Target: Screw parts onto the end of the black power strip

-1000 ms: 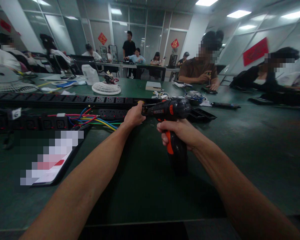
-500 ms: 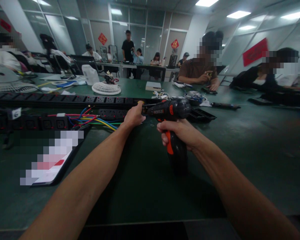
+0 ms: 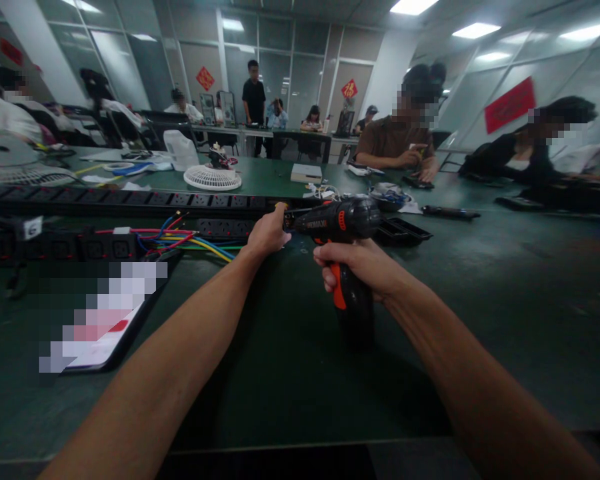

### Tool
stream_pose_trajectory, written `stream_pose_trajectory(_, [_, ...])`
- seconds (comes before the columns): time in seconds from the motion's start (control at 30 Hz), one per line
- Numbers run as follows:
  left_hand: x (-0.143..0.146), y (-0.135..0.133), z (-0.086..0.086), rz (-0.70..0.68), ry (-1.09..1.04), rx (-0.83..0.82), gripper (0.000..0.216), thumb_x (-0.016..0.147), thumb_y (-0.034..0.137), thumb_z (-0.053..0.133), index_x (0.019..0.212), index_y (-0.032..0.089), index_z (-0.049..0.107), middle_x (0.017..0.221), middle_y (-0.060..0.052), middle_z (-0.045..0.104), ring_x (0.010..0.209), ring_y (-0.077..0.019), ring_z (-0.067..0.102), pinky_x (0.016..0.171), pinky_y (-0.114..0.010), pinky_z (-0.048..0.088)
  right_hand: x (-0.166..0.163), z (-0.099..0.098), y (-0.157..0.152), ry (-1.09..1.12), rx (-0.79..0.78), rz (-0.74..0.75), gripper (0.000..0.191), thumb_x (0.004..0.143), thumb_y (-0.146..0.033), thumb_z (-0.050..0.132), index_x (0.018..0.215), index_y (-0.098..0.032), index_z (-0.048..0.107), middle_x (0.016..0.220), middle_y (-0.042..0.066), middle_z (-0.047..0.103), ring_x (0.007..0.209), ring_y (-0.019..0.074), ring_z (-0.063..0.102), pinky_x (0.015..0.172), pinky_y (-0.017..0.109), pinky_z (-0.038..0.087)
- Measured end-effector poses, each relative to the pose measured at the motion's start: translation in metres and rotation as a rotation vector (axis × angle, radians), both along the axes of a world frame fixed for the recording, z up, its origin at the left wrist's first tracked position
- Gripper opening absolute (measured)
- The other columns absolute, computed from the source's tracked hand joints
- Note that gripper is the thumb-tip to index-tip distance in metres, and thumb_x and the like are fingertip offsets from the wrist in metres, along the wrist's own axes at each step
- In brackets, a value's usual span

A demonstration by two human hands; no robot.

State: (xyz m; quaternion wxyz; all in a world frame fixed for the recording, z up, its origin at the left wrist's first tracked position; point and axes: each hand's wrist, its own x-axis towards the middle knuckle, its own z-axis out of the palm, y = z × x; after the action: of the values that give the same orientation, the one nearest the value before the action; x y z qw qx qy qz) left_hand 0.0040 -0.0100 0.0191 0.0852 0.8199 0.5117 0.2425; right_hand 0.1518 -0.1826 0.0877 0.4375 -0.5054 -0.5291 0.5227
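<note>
While the green table [image 3: 480, 320] spreads before us, we judge we are fitting a bit: our right hand [image 3: 363, 263] wraps tight round the drill [image 3: 343, 223] handle, our left hand [image 3: 269, 232] pinches its nose, which needs steady alignment next.

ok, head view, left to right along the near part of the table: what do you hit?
Phone → coloured wires → left hand → cordless drill, gripped by the right hand → black tray.

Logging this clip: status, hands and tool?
Right hand grips drill. Left hand pinches its tip, beside power strip. Coloured wires close left.
</note>
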Motion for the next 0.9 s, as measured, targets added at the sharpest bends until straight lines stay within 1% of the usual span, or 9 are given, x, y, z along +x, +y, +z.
stream_pose_trajectory(0.27, [-0.0006, -0.0006, 0.0011, -0.014, -0.014, -0.005, 0.057, 0.084, 0.024, 0.071, 0.136, 0.022, 0.047, 0.118, -0.016, 0.075, 0.111, -0.0313, 0.072, 0.094, -0.038, 0.054, -0.0011, 0.0026, -0.0015, 0.004, 0.011, -0.009, 0.017, 0.066, -0.022, 0.078, 0.064, -0.02, 0.06, 0.049, 0.001, 0.057, 0.045, 0.0149, 0.057, 0.046, 0.028, 0.051])
stream_pose_trajectory(0.47, [0.0, -0.001, 0.0018, -0.007, 0.004, 0.011, 0.057, 0.084, 0.024, 0.071, 0.135, 0.021, 0.048, 0.118, -0.016, 0.075, 0.111, -0.0318, 0.073, 0.092, -0.038, 0.055, -0.0004, 0.0008, -0.0002, -0.017, 0.02, 0.001, 0.016, 0.07, -0.023, 0.075, 0.064, -0.02, 0.061, 0.049, 0.001, 0.057, 0.045, 0.015, 0.056, 0.048, 0.03, 0.052])
stream_pose_trajectory(0.77, [0.0001, -0.0009, 0.0011, -0.005, 0.007, 0.017, 0.055, 0.084, 0.022, 0.07, 0.134, 0.02, 0.048, 0.116, -0.016, 0.076, 0.109, -0.0319, 0.073, 0.091, -0.038, 0.056, -0.0012, 0.0018, -0.0012, -0.019, 0.009, -0.009, 0.016, 0.069, -0.022, 0.075, 0.064, -0.021, 0.06, 0.049, 0.001, 0.057, 0.046, 0.0154, 0.057, 0.047, 0.029, 0.052])
stream_pose_trajectory(0.9, [-0.0001, -0.0026, 0.0023, 0.003, 0.007, 0.002, 0.055, 0.084, 0.023, 0.07, 0.135, 0.021, 0.047, 0.116, -0.015, 0.076, 0.109, -0.0313, 0.073, 0.091, -0.038, 0.055, -0.0012, 0.002, -0.0007, -0.02, 0.006, -0.015, 0.016, 0.07, -0.024, 0.075, 0.066, -0.02, 0.06, 0.05, 0.0, 0.057, 0.046, 0.0152, 0.057, 0.047, 0.029, 0.052])
